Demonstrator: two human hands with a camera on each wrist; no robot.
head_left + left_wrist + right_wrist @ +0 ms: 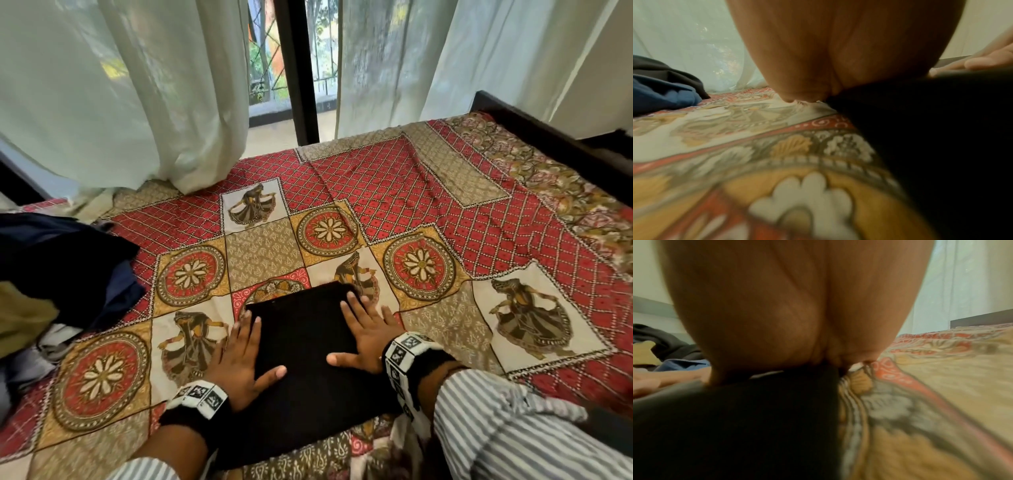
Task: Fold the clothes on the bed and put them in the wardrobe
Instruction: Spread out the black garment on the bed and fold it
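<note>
A black garment [305, 346], folded into a neat rectangle, lies on the patterned bedspread [428, 205] right in front of me. My left hand [245, 353] lies flat along its left edge, thumb on the cloth and fingers straight. My right hand [366, 332] lies flat on its right edge, fingers spread. In the left wrist view the left palm [838, 48] hovers over the black garment [941, 146]. The right wrist view shows the right palm [787, 305] pressed on the dark cloth [735, 426].
A heap of unfolded clothes [51, 274], navy, black and olive, sits at the left side of the bed. Pale curtains [120, 102] hang behind the bed with a dark window post [294, 68] between them. A dark bed frame [548, 133] runs along the right.
</note>
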